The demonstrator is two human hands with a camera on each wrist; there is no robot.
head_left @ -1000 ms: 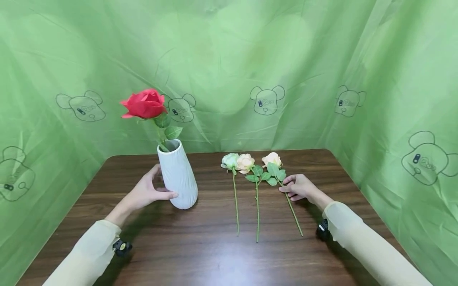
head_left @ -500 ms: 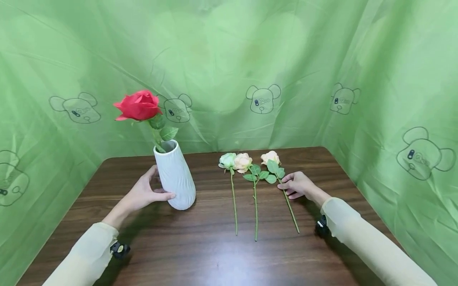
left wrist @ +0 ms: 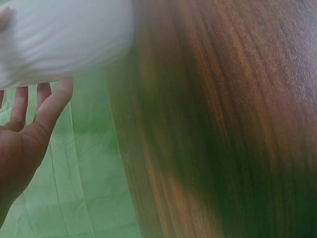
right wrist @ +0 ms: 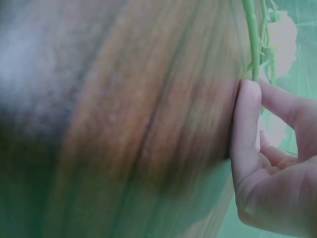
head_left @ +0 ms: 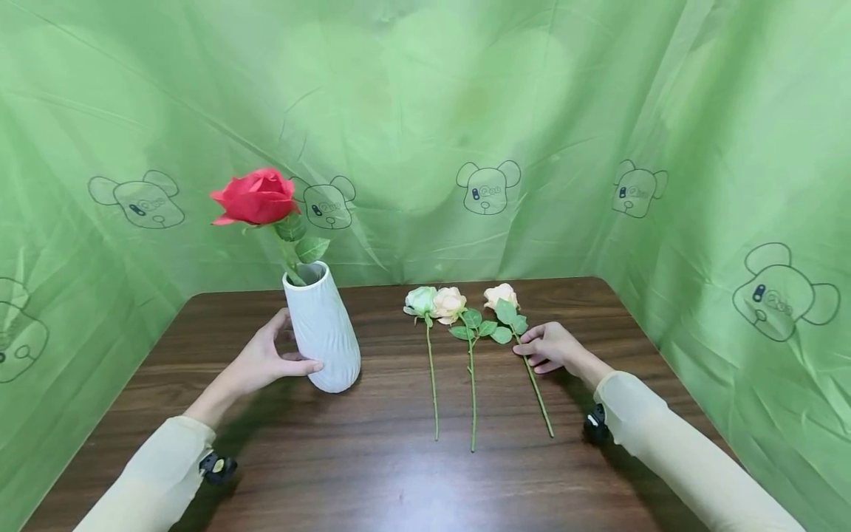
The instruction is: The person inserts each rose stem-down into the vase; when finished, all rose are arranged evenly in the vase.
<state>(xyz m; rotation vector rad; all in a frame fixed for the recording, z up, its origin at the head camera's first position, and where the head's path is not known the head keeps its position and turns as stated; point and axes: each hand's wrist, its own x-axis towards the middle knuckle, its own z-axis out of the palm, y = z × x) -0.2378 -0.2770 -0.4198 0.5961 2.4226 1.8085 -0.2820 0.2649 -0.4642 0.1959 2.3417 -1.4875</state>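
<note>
My left hand [head_left: 262, 358] holds a white ribbed vase [head_left: 322, 332] from its left side, thumb in front and fingers behind. The vase leans slightly to the left. A large red rose [head_left: 255, 196] stands in it, tipped leftward over the rim. In the left wrist view the fingertips [left wrist: 63, 85] meet the vase's side. On the right, my right hand [head_left: 555, 347] pinches the stem [head_left: 538, 391] of a pale peach rose [head_left: 500, 295] just below its leaves. That rose lies along the table. The right wrist view shows the green stem [right wrist: 252, 39] at the thumb tip.
A pale green rose [head_left: 421, 301] and another peach rose [head_left: 449, 304] lie side by side between the hands, stems towards me. The dark wooden table [head_left: 332, 465] ends at a green curtain [head_left: 399, 148] printed with bear heads, behind and on both sides.
The head view has shifted a little, moving the whole scene slightly left in it. Both hands keep their places on the vase and the peach rose's stem.
</note>
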